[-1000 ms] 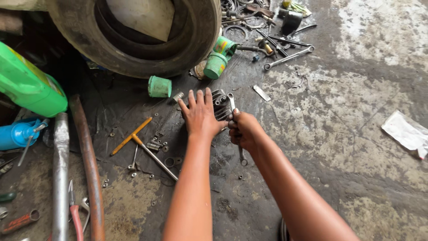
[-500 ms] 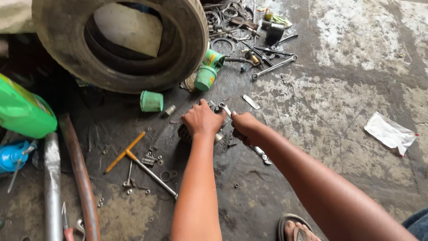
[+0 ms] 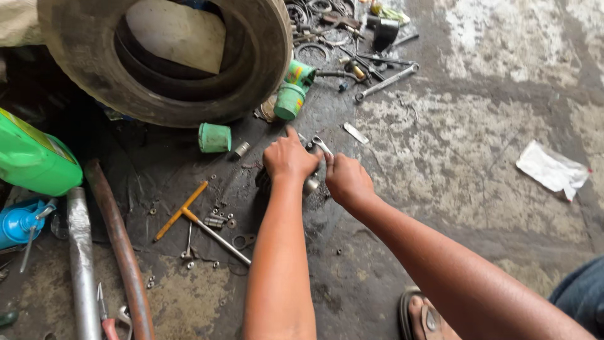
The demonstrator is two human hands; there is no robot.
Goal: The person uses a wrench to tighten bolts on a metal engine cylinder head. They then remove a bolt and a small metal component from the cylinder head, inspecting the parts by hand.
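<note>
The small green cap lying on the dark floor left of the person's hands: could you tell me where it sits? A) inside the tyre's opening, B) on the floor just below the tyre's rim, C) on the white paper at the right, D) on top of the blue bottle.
B: the green cap lies on the dark oily floor just below the rim of the tyre, left of the left hand.

Bare forearms, no sleeves — sandal (image 3: 423,315) on foot, dark strap — blue trouser leg (image 3: 582,293).
</note>
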